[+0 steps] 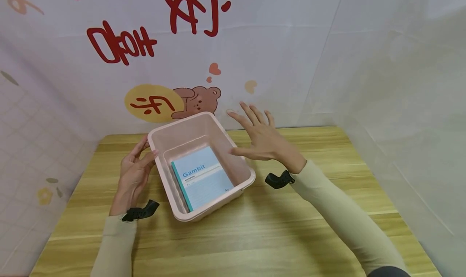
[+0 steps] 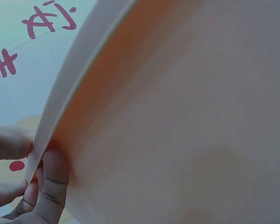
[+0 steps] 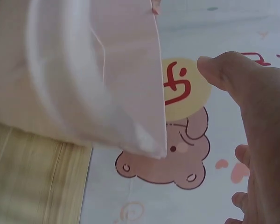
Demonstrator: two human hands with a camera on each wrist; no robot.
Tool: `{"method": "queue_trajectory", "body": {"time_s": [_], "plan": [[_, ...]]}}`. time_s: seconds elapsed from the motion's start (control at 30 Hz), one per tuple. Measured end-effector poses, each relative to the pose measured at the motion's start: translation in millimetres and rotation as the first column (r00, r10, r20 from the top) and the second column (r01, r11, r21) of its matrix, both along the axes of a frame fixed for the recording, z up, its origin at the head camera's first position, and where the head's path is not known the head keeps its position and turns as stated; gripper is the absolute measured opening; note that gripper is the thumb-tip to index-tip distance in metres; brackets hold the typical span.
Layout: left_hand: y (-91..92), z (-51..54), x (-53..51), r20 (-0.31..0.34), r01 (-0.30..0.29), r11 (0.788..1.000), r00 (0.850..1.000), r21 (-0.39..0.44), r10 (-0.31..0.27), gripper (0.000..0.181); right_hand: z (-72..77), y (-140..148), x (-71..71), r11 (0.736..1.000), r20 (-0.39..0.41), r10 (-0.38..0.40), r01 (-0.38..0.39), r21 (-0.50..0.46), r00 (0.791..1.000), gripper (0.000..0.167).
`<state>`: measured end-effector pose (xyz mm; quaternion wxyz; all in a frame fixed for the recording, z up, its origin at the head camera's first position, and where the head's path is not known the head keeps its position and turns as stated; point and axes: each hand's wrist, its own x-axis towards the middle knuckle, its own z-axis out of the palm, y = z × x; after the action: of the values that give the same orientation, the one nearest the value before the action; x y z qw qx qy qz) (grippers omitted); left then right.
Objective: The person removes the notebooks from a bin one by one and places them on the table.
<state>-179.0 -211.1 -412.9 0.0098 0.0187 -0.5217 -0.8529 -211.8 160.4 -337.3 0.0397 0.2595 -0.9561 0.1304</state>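
A pale pink plastic basin (image 1: 182,131) stands at an angle over the middle of the table. Flat on its floor is a light blue notebook (image 1: 204,180) with a teal spine and the word Gambit on its cover. My left hand (image 1: 132,176) pinches the basin's left rim, thumb on one side and fingers on the other; the left wrist view shows this grip on the basin wall (image 2: 177,102) up close. Beside the right rim, my right hand (image 1: 260,139) hovers with fingers spread and holds nothing. In the right wrist view its thumb (image 3: 224,70) is apart from the basin.
Under the basin lies a wood-grain table (image 1: 309,236). A white wall sheet (image 1: 284,46) with red characters and a cartoon bear (image 1: 204,101) rises behind the table's back edge. Pale sheets (image 1: 407,107) also flank both sides. A black wrist mount (image 1: 278,180) sits on each forearm.
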Motion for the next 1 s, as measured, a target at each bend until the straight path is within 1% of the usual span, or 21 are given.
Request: {"method": "queue_trajectory", "body": {"time_s": [0.2, 0.5, 0.67, 0.83, 1.0], "plan": [[-0.1, -0.1, -0.6, -0.015, 0.009, 1.000, 1.000, 0.027, -0.009, 0.078, 2.9, -22.4, -2.2, 0.999, -0.005, 0.031, -0.031, 0.021, 1.000, 0.098], [0.4, 0.7, -0.8, -0.013, -0.001, 0.999, 1.000, 0.038, 0.002, 0.078, 4.2, -48.3, -2.9, 0.997, 0.029, 0.042, -0.043, 0.059, 0.999, 0.098], [0.2, 1.6, -0.7, -0.006, 0.001, 1.000, 1.000, 0.023, -0.001, 0.077, 3.1, -59.7, -6.2, 0.994, 0.057, 0.059, -0.063, 0.085, 0.997, 0.100], [0.1, 1.6, 0.4, -0.002, 0.003, 1.000, 1.000, 0.003, -0.003, 0.076, 0.3, -72.4, -11.0, 0.990, 0.052, 0.086, -0.091, 0.109, 0.995, 0.100], [1.1, 3.0, 0.9, -0.002, 0.009, 1.000, 1.000, -0.005, -0.009, 0.076, -0.3, -86.1, -13.5, 0.985, 0.095, 0.099, -0.111, 0.131, 0.991, 0.099]]}}
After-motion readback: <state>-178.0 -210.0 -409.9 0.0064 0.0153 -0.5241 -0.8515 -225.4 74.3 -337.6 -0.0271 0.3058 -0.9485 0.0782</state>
